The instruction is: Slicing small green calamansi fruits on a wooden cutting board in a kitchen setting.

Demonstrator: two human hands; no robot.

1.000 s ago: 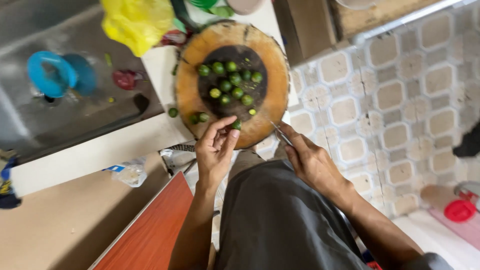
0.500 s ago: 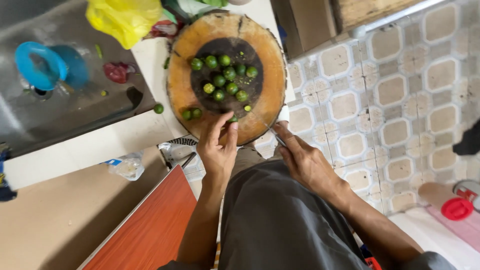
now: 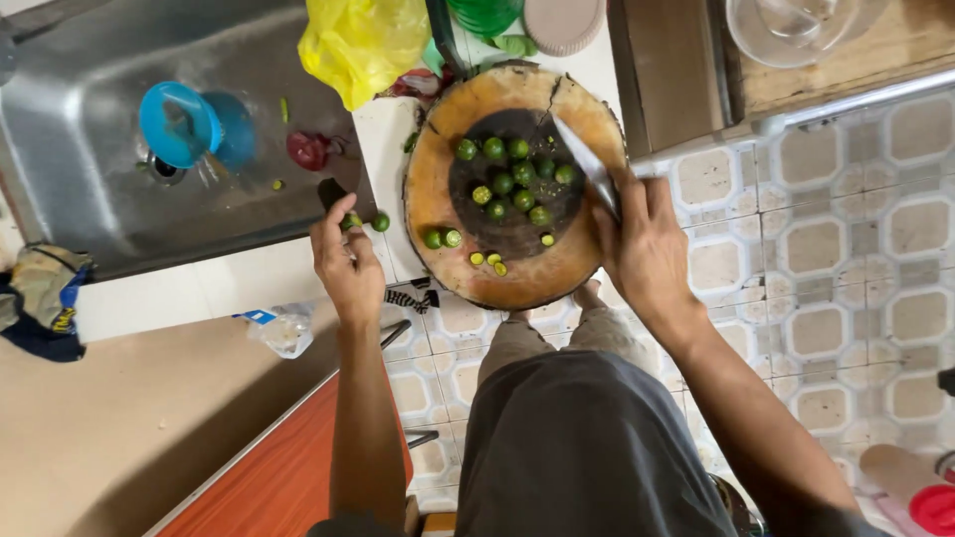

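Left hand (image 3: 345, 261) closed on a small green lime (image 3: 352, 222), right hand (image 3: 645, 244) gripping a knife (image 3: 585, 161) over the round chopping block (image 3: 438, 214)

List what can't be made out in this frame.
- Left hand: it closes on a small green fruit; the fingers hide most of it, head view.
- Knife: the handle is buried in the right hand.
- Sink drain: covered by the blue cup.
- Clear container: cut off by the top edge.
- Yellow bag: contents hidden.
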